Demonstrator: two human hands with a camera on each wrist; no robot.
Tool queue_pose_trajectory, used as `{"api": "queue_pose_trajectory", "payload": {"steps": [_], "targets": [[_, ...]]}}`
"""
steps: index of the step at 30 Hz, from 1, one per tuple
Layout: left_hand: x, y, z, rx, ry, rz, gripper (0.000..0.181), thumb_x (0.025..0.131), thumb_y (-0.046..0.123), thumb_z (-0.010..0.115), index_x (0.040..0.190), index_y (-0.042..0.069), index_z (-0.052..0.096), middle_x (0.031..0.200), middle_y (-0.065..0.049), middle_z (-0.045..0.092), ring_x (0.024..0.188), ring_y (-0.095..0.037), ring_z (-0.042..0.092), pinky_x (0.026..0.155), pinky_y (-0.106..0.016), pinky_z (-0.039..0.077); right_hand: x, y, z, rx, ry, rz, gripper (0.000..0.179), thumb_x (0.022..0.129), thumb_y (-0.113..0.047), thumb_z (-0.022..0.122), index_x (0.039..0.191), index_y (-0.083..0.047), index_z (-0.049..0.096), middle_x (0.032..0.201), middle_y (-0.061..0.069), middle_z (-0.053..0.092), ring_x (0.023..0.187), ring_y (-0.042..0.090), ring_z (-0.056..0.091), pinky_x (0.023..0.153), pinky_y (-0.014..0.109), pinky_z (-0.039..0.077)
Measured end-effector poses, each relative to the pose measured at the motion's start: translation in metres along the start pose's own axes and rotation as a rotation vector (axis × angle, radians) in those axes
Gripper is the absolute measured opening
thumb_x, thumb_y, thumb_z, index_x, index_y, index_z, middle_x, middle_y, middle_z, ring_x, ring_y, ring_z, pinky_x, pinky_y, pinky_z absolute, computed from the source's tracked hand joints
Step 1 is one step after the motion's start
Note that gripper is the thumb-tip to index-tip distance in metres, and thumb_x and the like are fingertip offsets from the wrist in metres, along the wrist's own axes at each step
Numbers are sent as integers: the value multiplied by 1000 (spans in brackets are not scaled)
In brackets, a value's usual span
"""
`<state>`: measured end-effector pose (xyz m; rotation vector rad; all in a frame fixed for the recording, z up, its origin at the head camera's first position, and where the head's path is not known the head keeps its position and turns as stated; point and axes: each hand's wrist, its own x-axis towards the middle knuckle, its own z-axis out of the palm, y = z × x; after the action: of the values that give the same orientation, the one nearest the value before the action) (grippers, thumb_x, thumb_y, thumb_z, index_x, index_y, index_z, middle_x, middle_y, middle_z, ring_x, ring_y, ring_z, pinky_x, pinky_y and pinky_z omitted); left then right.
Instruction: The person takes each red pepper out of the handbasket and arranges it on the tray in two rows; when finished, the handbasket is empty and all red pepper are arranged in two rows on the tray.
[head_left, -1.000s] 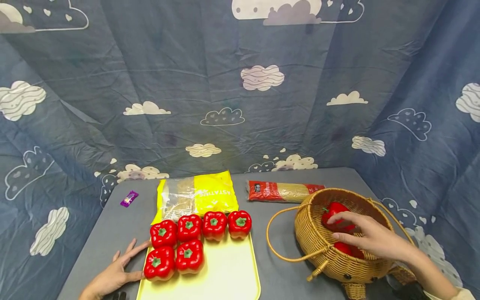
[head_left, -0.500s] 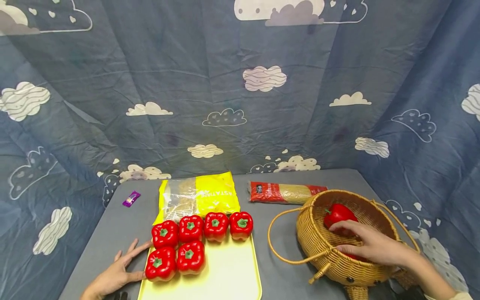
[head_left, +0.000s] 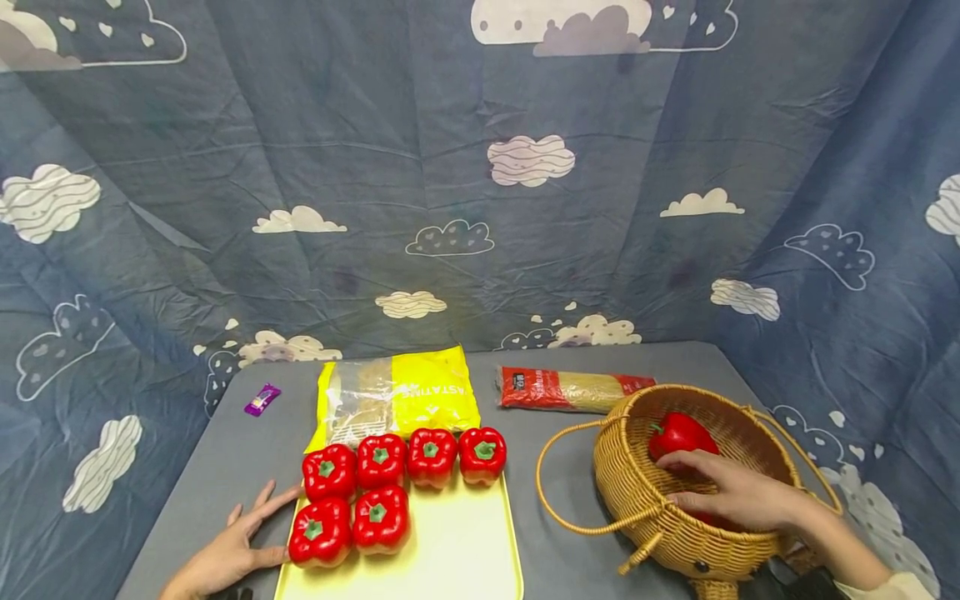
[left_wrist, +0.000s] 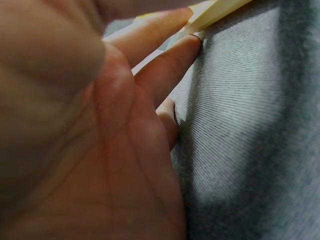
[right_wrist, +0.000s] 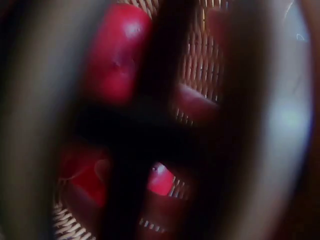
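Several red bell peppers with green stems, such as the front pepper (head_left: 381, 518), stand in two rows on the left and far part of a pale yellow tray (head_left: 457, 562). At the tray's left edge rests my left hand (head_left: 228, 546), fingers spread and nearly straight; in the left wrist view its fingertips (left_wrist: 192, 42) lie at the tray's rim. My right hand (head_left: 738, 496) reaches into a wicker basket (head_left: 622, 475), thumb and fingers apart. Just beyond its fingers lies a red bell pepper (head_left: 682, 435). Another one under the hand is mostly hidden. Dark blur covers much of the right wrist view.
Behind the tray lies a yellow pasta bag (head_left: 431, 387). A red noodle packet (head_left: 570, 390) is at the back right, and a small purple wrapped sweet (head_left: 262, 399) at the back left. The basket's looped handle (head_left: 542, 479) sticks out towards the tray.
My right hand has sunk slightly deeper into the basket, and the far pepper inside shows more fully. The left hand stays at the tray's edge. The head view has shifted slightly.
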<state>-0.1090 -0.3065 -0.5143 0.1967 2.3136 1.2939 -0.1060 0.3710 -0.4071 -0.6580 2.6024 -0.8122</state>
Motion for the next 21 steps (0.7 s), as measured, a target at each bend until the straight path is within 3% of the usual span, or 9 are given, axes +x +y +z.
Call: {"api": "queue_pose_trajectory", "payload": {"steps": [6, 13, 18, 21], "targets": [[0, -1, -1, 13, -6, -22, 86, 85, 23, 79, 154, 2, 34, 161, -37, 3, 147, -56, -17, 104, -75, -27, 0, 0, 0, 15, -40, 28, 43, 99, -31, 64, 134, -8, 56, 134, 15, 58, 119, 10, 56, 86, 21, 52], [0, 0, -2, -15, -8, -43, 87, 85, 23, 80, 155, 2, 33, 160, -38, 0, 147, -55, -18, 104, -74, -29, 4, 6, -3, 47, -99, 73, 40, 100, -27, 61, 131, -1, 57, 129, 20, 61, 114, 29, 62, 83, 22, 52], [1, 0, -1, -10, -24, -25, 86, 86, 23, 78, 155, 1, 32, 161, -36, 4, 146, -56, -18, 103, -74, -29, 2, 12, -1, 69, -149, 105, 39, 102, -24, 58, 128, 6, 59, 128, 23, 62, 112, 5, 60, 83, 17, 50], [1, -1, -1, -3, -25, -10, 85, 86, 23, 78, 155, 0, 33, 161, -37, 3, 146, -56, -18, 103, -74, -29, 1, 14, 0, 38, -162, 113, 41, 102, -25, 58, 129, 6, 60, 129, 24, 62, 114, 5, 58, 85, 19, 50]]}}
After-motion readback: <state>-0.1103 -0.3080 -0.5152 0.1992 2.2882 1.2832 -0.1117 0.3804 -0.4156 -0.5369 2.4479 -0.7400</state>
